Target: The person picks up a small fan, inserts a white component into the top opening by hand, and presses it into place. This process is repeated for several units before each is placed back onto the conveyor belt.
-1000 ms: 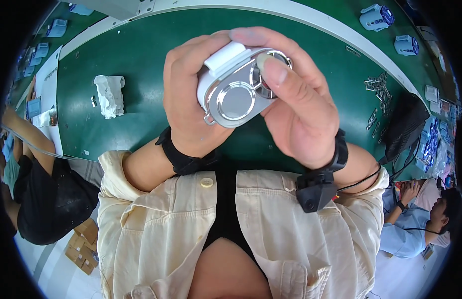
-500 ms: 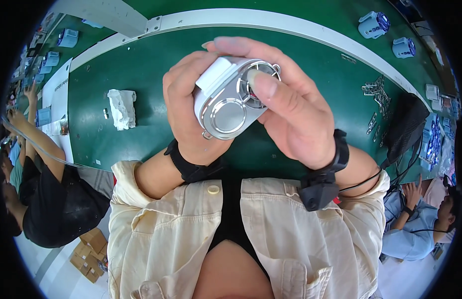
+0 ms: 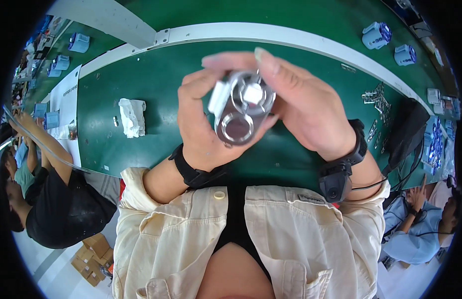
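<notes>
Above the table I hold a small silver device with two round chrome rings on its face (image 3: pixel 245 110); a white block sits on its left side. My left hand (image 3: pixel 198 124) is wrapped round its left and lower side. My right hand (image 3: pixel 313 107) curves round its far and right side, thumb raised beside the upper ring. A bright white square shows inside that ring; I cannot tell whether it is a part or a reflection. Some fingertips are hidden behind the device.
A crumpled white wrapper (image 3: pixel 133 117) lies left on the green table (image 3: pixel 161 79). Right are small metal clips (image 3: pixel 377 102), a black pouch (image 3: pixel 406 122) and cables. A white rail (image 3: pixel 251 31) crosses behind; blue-and-white jugs (image 3: pixel 377 36) stand beyond. Co-workers sit at both sides.
My right thumb has lifted off the upper ring, uncovering it. The device has tilted more upright and shifted slightly right; the view has moved a little too.
</notes>
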Available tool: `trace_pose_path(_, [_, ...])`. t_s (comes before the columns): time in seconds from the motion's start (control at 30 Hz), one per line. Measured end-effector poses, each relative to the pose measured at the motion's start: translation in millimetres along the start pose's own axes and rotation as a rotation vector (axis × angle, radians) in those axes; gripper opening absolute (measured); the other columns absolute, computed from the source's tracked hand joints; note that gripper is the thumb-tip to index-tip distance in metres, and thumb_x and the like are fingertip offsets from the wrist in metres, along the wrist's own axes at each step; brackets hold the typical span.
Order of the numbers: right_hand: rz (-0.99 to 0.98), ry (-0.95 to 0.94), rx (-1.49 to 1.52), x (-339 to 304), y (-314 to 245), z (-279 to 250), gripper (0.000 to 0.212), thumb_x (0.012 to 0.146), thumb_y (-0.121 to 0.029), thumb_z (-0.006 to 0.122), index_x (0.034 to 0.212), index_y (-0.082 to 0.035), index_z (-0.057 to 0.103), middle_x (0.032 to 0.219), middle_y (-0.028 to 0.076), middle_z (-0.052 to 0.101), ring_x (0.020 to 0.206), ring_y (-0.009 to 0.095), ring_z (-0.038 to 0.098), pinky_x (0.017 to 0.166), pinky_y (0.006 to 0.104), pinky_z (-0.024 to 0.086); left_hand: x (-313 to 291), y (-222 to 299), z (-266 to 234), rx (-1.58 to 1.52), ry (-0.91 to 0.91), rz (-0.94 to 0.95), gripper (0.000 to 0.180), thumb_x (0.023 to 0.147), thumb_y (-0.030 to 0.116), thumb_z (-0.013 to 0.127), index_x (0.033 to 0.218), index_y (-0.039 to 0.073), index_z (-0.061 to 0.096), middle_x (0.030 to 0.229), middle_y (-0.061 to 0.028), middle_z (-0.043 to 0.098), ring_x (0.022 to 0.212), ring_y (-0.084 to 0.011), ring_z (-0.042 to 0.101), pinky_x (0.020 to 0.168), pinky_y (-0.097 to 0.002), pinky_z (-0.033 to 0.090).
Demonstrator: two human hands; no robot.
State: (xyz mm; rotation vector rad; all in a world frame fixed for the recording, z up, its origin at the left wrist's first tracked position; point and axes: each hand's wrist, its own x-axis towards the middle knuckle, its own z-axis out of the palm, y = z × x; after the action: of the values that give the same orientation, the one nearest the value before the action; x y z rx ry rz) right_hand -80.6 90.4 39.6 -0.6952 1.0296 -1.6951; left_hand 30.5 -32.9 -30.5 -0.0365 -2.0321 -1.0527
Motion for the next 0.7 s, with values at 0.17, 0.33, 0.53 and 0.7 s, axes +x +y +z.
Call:
trace_pose_path(0.17, [-0.010, -0.099, -0.194, 4.9, 7.6, -8.4, 0.062, 0.103, -0.045, 0.033, 0.140, 0.004, 0.043, 0.129, 0.013, 0.054, 0.117, 0.019, 0.053, 0.101, 0.0319, 0.040, 10.3, 11.9, -2.4, 0.006, -0.078, 0.028, 0.089, 0.057, 0.020, 0.093, 0.127, 0.000, 0.042, 0.115, -0.0159, 0.053, 0.098, -0.0307, 0.057, 0.082, -0.0385, 0.048])
trace_pose_path(0.33, [-0.136, -0.111, -0.394, 6.6, 4.6, -11.4, 0.067, 0.102, -0.050, 0.031, 0.141, 0.004, 0.041, 0.132, 0.014, 0.052, 0.119, 0.020, 0.051, 0.103, 0.0318, 0.039, 7.0, 7.2, 4.0, -0.389, -0.028, -0.094, 0.091, 0.055, 0.022, 0.093, 0.128, 0.000, 0.043, 0.113, -0.0166, 0.056, 0.098, -0.0321, 0.057, 0.083, -0.0387, 0.048])
trace_pose_path(0.53, [-0.078, -0.182, -0.354, 5.0, 0.8, -9.6, 0.062, 0.102, -0.043, 0.038, 0.142, 0.005, 0.039, 0.135, 0.016, 0.050, 0.122, 0.023, 0.050, 0.104, 0.0332, 0.037, 14.5, 10.5, -2.0, -0.163, -0.102, -0.027, 0.084, 0.055, 0.021, 0.092, 0.124, 0.000, 0.048, 0.115, -0.0156, 0.057, 0.100, -0.0317, 0.058, 0.084, -0.0387, 0.048])
trace_pose_path(0.7, [-0.182, -0.170, -0.385, 2.4, 9.2, -7.4, 0.056, 0.100, -0.034, 0.045, 0.140, 0.005, 0.040, 0.139, 0.019, 0.048, 0.125, 0.026, 0.050, 0.105, 0.0348, 0.038, 10.2, 10.6, 0.9, -0.090, -0.002, 0.006, 0.080, 0.055, 0.022, 0.091, 0.121, 0.000, 0.051, 0.112, -0.0138, 0.058, 0.095, -0.0312, 0.059, 0.081, -0.0379, 0.049])
